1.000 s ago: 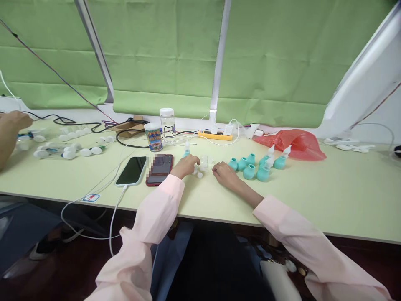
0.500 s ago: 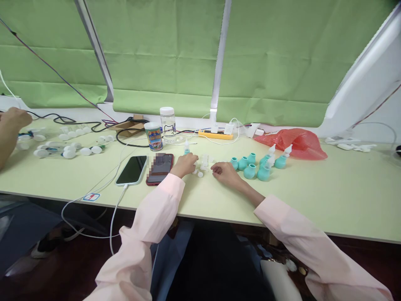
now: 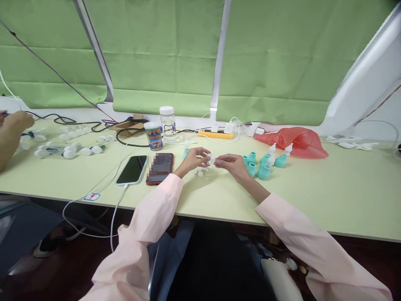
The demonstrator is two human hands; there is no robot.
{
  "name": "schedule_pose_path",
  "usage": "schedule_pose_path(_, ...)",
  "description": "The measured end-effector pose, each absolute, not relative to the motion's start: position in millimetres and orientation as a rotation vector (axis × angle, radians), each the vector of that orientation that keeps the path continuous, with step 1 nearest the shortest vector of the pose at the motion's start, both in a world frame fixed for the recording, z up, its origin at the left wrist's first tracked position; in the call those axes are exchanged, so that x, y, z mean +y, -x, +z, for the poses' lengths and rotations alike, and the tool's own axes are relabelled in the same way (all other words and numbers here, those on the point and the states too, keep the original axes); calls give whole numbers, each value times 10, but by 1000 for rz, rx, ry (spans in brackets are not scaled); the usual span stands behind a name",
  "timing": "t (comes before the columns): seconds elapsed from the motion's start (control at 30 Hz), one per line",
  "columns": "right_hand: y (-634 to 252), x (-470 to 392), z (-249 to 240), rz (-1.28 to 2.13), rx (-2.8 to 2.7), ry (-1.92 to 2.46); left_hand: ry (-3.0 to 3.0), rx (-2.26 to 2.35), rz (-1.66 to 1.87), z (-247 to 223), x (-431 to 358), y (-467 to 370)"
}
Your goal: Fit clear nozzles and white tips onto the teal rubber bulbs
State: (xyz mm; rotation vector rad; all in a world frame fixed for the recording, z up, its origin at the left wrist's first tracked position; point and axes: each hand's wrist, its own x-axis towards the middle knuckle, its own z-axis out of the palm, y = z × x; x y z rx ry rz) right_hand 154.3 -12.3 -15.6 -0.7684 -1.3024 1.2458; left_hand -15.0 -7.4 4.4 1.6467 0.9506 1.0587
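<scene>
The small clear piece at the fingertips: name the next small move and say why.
Probably hold the left hand steady and ease the right hand slightly toward it. Their fingertips face each other closely, with the clear piece between them; whether it is one part or two is too small to tell, so a light touch seems wise.

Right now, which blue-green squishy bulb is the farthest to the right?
The bulb at the group's right end, beside the red bag, with a whitish tip on top. All the others sit to its left.
</scene>
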Motion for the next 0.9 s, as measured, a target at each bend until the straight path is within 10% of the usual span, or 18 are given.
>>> schedule_pose_path(0.9, -1566, -118, -167, 1366, -1209, 835, -1578, 871, 1100, -40, -62, 116)
